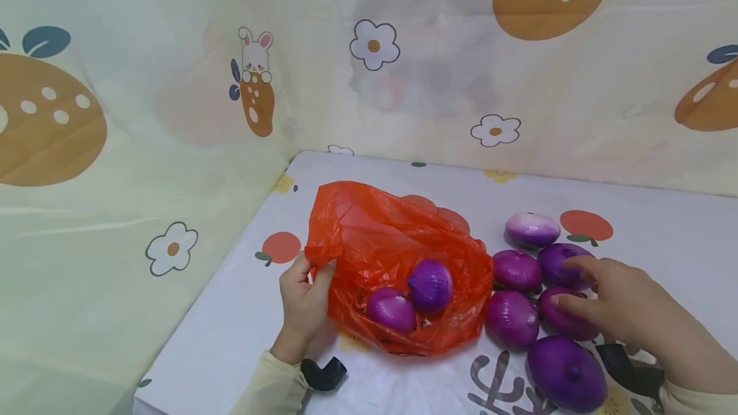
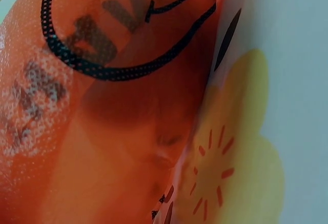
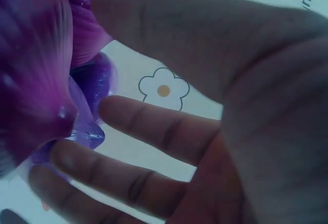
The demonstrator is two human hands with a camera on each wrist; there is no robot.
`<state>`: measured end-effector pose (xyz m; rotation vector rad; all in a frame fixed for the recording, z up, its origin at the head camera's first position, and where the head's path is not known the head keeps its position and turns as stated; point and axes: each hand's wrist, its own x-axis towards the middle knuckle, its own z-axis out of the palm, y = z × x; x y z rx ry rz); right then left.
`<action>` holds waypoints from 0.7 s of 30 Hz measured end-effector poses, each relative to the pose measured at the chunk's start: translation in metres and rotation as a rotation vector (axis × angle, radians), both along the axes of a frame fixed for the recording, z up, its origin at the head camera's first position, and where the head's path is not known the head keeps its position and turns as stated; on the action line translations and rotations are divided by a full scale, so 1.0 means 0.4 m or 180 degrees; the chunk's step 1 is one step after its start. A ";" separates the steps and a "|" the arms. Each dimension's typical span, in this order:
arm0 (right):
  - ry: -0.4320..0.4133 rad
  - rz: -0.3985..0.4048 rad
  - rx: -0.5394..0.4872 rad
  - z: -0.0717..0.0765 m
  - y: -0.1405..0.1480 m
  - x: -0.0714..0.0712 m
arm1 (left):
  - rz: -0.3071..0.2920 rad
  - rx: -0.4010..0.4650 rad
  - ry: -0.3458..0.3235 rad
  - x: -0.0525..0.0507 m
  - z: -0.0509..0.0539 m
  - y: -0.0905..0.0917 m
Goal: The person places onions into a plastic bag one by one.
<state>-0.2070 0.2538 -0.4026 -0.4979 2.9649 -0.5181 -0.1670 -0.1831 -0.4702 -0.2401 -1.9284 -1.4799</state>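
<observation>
My left hand [image 1: 303,306] pinches the left edge of a red plastic bag [image 1: 369,229], whose mouth faces me. Two purple onions [image 1: 430,285] lie in it. Black print on the bag [image 2: 118,131] fills much of the left wrist view; no left finger shows there. At the right, my right hand [image 1: 640,309] reaches over the loose onions, thumb at a magenta onion [image 1: 567,316] and a finger at a dark purple one [image 1: 564,266]. In the right wrist view the fingers of this hand [image 3: 241,111] are spread beside the onions [image 3: 31,65], not closed round any.
Other onions are grouped right of the bag: a pale-topped one [image 1: 532,230] at the back, magenta ones [image 1: 512,319] beside the bag, a large dark one [image 1: 567,373] in front. A printed cloth [image 1: 230,351] covers the table; patterned curtains [image 1: 432,82] hang behind and left.
</observation>
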 end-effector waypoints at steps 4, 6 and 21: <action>-0.0208 0.0013 -0.0018 -0.016 0.007 -0.001 | -0.0020 -0.0007 0.0043 -0.004 -0.002 0.001; -0.0334 0.0038 -0.0031 -0.024 0.007 0.000 | -0.0028 -0.0009 0.0055 -0.004 -0.003 0.001; -0.0501 0.0142 0.0097 -0.044 -0.019 -0.004 | -0.0060 -0.0020 -0.0036 -0.001 -0.001 0.002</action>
